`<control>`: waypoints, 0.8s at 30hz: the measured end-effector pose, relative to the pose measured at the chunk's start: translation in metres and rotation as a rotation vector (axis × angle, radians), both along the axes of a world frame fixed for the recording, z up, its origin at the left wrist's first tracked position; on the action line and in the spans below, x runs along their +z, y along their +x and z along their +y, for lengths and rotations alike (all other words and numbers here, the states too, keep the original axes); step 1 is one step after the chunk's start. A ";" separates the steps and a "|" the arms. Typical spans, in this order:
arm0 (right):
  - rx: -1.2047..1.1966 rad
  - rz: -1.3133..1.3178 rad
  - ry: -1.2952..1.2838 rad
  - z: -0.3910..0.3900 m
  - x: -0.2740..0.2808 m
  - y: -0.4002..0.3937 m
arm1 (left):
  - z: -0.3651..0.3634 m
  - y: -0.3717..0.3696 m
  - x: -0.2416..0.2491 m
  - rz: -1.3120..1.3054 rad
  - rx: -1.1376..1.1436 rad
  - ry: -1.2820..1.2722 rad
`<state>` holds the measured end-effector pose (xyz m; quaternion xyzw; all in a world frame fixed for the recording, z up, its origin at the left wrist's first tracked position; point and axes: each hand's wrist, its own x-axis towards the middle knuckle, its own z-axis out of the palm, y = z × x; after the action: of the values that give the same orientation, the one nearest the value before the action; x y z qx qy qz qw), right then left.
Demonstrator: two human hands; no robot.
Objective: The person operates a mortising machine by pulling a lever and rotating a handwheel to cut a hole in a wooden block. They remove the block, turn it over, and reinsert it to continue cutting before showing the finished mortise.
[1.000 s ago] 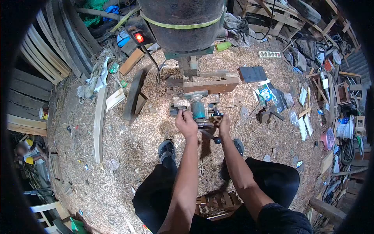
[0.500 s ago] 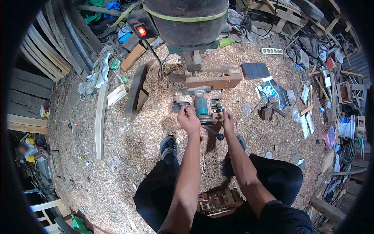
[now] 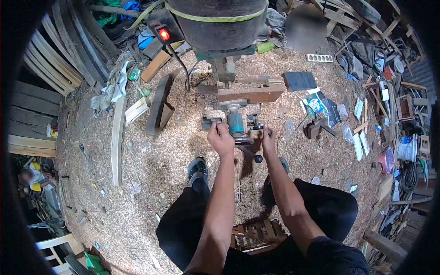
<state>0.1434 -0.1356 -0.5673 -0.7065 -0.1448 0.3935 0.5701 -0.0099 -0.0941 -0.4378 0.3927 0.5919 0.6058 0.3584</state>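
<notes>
Your left hand (image 3: 222,142) had its fingers curled at the dark metal fitting (image 3: 208,123), near the centre of the frame; they appeared to pinch its near end, though the grip itself was hidden. Your right hand (image 3: 269,141) had its fingers bent beside the small black round knob (image 3: 257,127); whether they gripped it could not be told.

The green cylindrical metal machine body (image 3: 235,123) lay between your hands, slightly beyond the fingers, its long axis running up and down the frame. Your left hand was the nearer to it. Its paint looked worn and dusty. The grey metal handwheel (image 3: 243,141) sat at its lower end, and the crank's black ball knob (image 3: 258,158) lay below and to the right.

Farther out, the reddish-brown wooden beam (image 3: 251,95) lay crosswise above the body. The dark drum-shaped housing (image 3: 215,34) filled the top centre, with a lit red switch (image 3: 163,34) at its left.
</notes>
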 end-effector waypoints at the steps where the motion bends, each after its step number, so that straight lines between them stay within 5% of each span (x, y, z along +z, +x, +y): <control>1: 0.243 0.271 -0.369 -0.002 -0.057 0.037 | 0.000 0.002 0.001 -0.007 0.003 -0.014; 3: -0.135 0.171 0.050 0.002 -0.004 0.005 | 0.001 0.001 0.000 -0.015 0.015 -0.036; 6: -0.048 -0.142 0.061 0.001 0.007 -0.005 | -0.002 -0.001 -0.005 -0.027 -0.011 -0.024; 7: 0.184 0.166 -0.297 -0.006 -0.025 0.027 | -0.001 -0.001 -0.004 -0.045 -0.020 -0.026; 9: 0.186 0.045 -0.247 -0.006 -0.069 0.037 | 0.001 0.001 -0.003 -0.059 0.001 -0.016; 11: -0.093 -0.193 0.240 0.004 0.014 -0.015 | 0.001 0.000 -0.007 -0.090 0.000 -0.019; 12: 0.058 -0.359 0.227 0.001 -0.012 -0.011 | -0.004 -0.001 -0.010 -0.076 0.005 -0.026; 15: -0.082 0.081 -0.286 -0.007 -0.130 0.030 | 0.006 0.000 -0.017 -0.065 -0.005 -0.004; 16: 0.008 0.313 -0.226 -0.012 -0.065 0.031 | 0.002 -0.002 -0.025 -0.074 -0.010 -0.007; 18: 0.028 0.027 0.056 0.002 -0.013 0.005 | 0.003 -0.004 -0.020 0.003 -0.028 0.025; 19: 0.042 -0.114 0.174 -0.001 -0.006 -0.002 | 0.003 -0.004 -0.015 -0.002 -0.004 0.028; 20: 0.063 0.023 0.036 -0.003 -0.020 0.000 | 0.000 -0.002 -0.010 -0.004 0.010 0.020; 23: 0.053 -0.096 -0.284 -0.001 -0.115 0.031 | 0.006 -0.001 -0.008 -0.026 0.004 0.018; 24: 0.079 0.149 -0.101 0.001 -0.048 0.019 | 0.004 -0.001 -0.008 -0.027 0.002 0.007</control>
<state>0.1624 -0.1346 -0.6157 -0.6970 -0.1099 0.4739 0.5269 -0.0110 -0.0905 -0.4455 0.3851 0.5852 0.6135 0.3645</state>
